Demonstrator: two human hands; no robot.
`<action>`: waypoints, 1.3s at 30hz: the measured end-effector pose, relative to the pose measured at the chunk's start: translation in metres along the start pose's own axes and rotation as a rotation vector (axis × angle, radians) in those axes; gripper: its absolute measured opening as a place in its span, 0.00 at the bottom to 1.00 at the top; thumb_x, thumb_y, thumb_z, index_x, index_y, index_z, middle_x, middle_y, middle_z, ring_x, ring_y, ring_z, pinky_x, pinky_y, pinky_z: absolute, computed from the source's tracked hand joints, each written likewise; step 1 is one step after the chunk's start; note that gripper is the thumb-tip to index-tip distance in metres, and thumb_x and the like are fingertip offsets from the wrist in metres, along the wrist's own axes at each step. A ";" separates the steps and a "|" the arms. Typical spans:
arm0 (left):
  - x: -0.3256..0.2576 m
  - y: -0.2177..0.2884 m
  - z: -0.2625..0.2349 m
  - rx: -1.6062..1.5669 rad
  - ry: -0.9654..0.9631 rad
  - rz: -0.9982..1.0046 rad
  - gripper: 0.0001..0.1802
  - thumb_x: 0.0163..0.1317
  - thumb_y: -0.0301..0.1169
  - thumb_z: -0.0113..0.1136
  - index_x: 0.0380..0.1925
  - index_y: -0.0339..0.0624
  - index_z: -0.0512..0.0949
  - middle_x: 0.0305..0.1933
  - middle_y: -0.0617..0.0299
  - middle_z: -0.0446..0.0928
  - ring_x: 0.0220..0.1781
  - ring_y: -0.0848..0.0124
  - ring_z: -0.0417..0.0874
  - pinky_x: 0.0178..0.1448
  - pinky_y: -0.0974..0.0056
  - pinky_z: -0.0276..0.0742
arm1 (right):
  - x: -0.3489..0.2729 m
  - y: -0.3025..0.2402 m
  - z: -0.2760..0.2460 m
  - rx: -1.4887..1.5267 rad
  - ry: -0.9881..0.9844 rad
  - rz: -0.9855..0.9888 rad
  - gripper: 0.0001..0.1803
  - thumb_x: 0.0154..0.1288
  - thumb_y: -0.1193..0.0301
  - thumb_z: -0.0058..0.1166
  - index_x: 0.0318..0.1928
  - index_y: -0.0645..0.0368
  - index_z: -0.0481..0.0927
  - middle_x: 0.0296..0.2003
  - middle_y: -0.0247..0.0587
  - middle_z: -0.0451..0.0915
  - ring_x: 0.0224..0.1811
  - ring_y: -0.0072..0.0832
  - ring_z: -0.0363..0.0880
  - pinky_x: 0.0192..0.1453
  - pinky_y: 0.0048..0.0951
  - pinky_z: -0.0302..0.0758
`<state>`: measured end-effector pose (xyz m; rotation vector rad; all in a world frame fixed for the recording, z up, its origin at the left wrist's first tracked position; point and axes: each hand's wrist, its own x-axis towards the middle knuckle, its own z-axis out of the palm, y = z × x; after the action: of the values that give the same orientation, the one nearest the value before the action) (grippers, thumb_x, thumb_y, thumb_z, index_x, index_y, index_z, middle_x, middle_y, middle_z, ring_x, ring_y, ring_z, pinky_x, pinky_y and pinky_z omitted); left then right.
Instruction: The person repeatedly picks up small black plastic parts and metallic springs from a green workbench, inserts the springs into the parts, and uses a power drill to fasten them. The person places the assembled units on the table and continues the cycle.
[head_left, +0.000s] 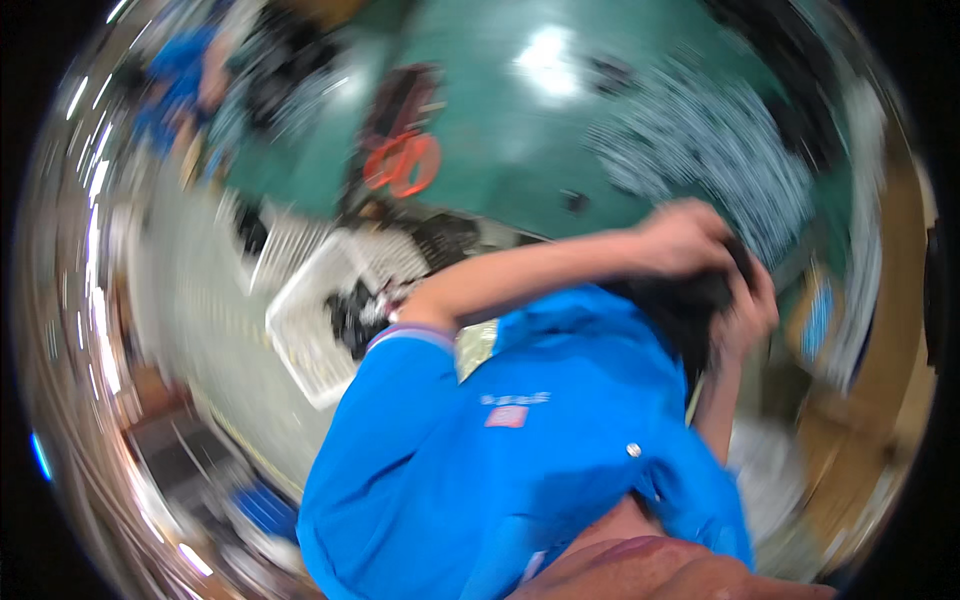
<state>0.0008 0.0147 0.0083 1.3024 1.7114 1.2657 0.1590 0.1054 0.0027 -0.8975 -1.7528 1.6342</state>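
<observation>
Everything is smeared with motion, so only the big shapes are plain. Low against the lens sits a skin-coloured hand (650,572). It is far too close and blurred to say whether it is the wearer's left or right, or whether its fingers are spread, closed or gripping anything. Just beyond it, and seeming to touch it along its upper edge, is the blue shirt (500,450) of a second person bent forward, whose body runs up and to the right away from that hand. This person has both arms raised: the upper hand (682,235) and the lower hand (748,308) are pressed from either side on a dark mass (695,295), either hair or something worn on the head, I cannot tell which. That dark mass lies well up and to the right of the near hand, with the shirt between them. Off to the upper left of the near hand stands a white basket (300,335) of dark pieces on a pale table (190,300). Farther beyond are a green floor (500,120) and an orange object (405,165).
</observation>
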 end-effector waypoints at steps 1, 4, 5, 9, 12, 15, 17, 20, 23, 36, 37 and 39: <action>0.003 0.007 -0.006 0.086 -0.091 -0.036 0.15 0.57 0.38 0.60 0.35 0.36 0.81 0.34 0.47 0.77 0.41 0.52 0.78 0.47 0.54 0.74 | -0.002 0.002 -0.001 -0.038 -0.004 -0.002 0.15 0.61 0.81 0.55 0.49 0.66 0.82 0.45 0.42 0.84 0.47 0.26 0.81 0.55 0.27 0.76; 0.008 -0.002 -0.002 0.230 -0.087 -0.050 0.13 0.61 0.33 0.59 0.43 0.41 0.81 0.33 0.55 0.72 0.40 0.58 0.75 0.47 0.57 0.72 | 0.016 0.031 -0.011 -0.171 -0.098 -0.199 0.14 0.56 0.81 0.59 0.45 0.66 0.82 0.41 0.43 0.84 0.44 0.29 0.83 0.51 0.27 0.76; 0.010 -0.002 0.007 0.318 -0.089 -0.100 0.14 0.60 0.33 0.61 0.46 0.43 0.81 0.33 0.55 0.72 0.40 0.58 0.74 0.46 0.57 0.72 | 0.020 0.041 -0.017 -0.192 -0.097 -0.285 0.15 0.55 0.81 0.60 0.45 0.67 0.82 0.40 0.47 0.83 0.43 0.35 0.83 0.49 0.27 0.76; 0.030 -0.029 0.023 0.618 0.022 0.083 0.20 0.57 0.35 0.65 0.49 0.41 0.79 0.37 0.55 0.75 0.44 0.54 0.76 0.48 0.55 0.72 | 0.037 0.058 -0.006 -0.511 0.059 -0.287 0.13 0.53 0.82 0.57 0.41 0.60 0.82 0.36 0.44 0.80 0.38 0.43 0.81 0.41 0.37 0.77; 0.026 -0.034 0.034 0.668 0.027 0.080 0.21 0.56 0.36 0.65 0.50 0.41 0.79 0.40 0.56 0.77 0.46 0.54 0.77 0.50 0.53 0.71 | 0.033 0.071 -0.002 -0.582 0.079 -0.225 0.12 0.53 0.82 0.55 0.40 0.58 0.81 0.35 0.43 0.79 0.38 0.45 0.80 0.40 0.41 0.76; 0.027 -0.029 0.030 0.669 -0.079 -0.007 0.22 0.56 0.37 0.65 0.50 0.42 0.80 0.42 0.56 0.78 0.47 0.54 0.77 0.50 0.52 0.71 | 0.030 0.074 -0.003 -0.571 0.044 -0.225 0.13 0.53 0.82 0.54 0.40 0.57 0.80 0.35 0.43 0.78 0.39 0.46 0.80 0.40 0.42 0.77; 0.032 -0.024 0.025 0.657 -0.160 -0.076 0.22 0.56 0.38 0.65 0.51 0.42 0.80 0.43 0.57 0.78 0.48 0.55 0.77 0.51 0.53 0.72 | 0.028 0.075 -0.005 -0.587 0.036 -0.261 0.14 0.53 0.82 0.53 0.41 0.57 0.79 0.36 0.43 0.78 0.38 0.45 0.80 0.41 0.41 0.77; 0.041 -0.020 0.020 0.661 -0.251 -0.145 0.22 0.56 0.38 0.65 0.51 0.43 0.80 0.43 0.58 0.78 0.49 0.55 0.77 0.51 0.53 0.72 | 0.030 0.076 -0.005 -0.639 0.027 -0.322 0.15 0.53 0.83 0.53 0.43 0.58 0.79 0.37 0.44 0.77 0.38 0.45 0.80 0.41 0.41 0.78; 0.045 -0.017 0.025 0.843 -0.271 -0.041 0.23 0.55 0.38 0.65 0.50 0.43 0.79 0.41 0.58 0.78 0.49 0.57 0.78 0.52 0.53 0.71 | 0.032 0.074 -0.007 -0.699 -0.012 -0.289 0.15 0.54 0.81 0.54 0.44 0.60 0.78 0.37 0.45 0.78 0.39 0.44 0.81 0.42 0.41 0.78; 0.040 -0.038 0.021 0.645 -0.167 0.150 0.24 0.54 0.38 0.67 0.51 0.44 0.78 0.44 0.59 0.75 0.50 0.59 0.75 0.57 0.54 0.64 | 0.097 0.006 -0.080 -0.991 0.232 0.232 0.52 0.51 0.60 0.67 0.70 0.68 0.52 0.42 0.67 0.80 0.43 0.54 0.82 0.48 0.45 0.79; 0.039 -0.038 0.020 0.633 -0.174 0.131 0.24 0.53 0.38 0.68 0.51 0.44 0.79 0.44 0.59 0.75 0.50 0.59 0.75 0.56 0.54 0.64 | 0.097 0.007 -0.078 -0.995 0.267 0.213 0.55 0.50 0.57 0.67 0.71 0.69 0.50 0.43 0.70 0.80 0.44 0.57 0.82 0.50 0.46 0.79; 0.038 -0.036 0.017 0.608 -0.192 0.094 0.25 0.52 0.38 0.69 0.51 0.44 0.79 0.45 0.60 0.75 0.50 0.59 0.75 0.56 0.53 0.64 | 0.105 0.012 -0.078 -1.024 0.289 0.230 0.55 0.50 0.59 0.68 0.71 0.68 0.50 0.43 0.69 0.80 0.44 0.57 0.82 0.50 0.47 0.79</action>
<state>-0.0081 0.0542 -0.0291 1.7956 1.9866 0.6459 0.1570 0.2367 -0.0058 -1.7187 -2.3075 0.5578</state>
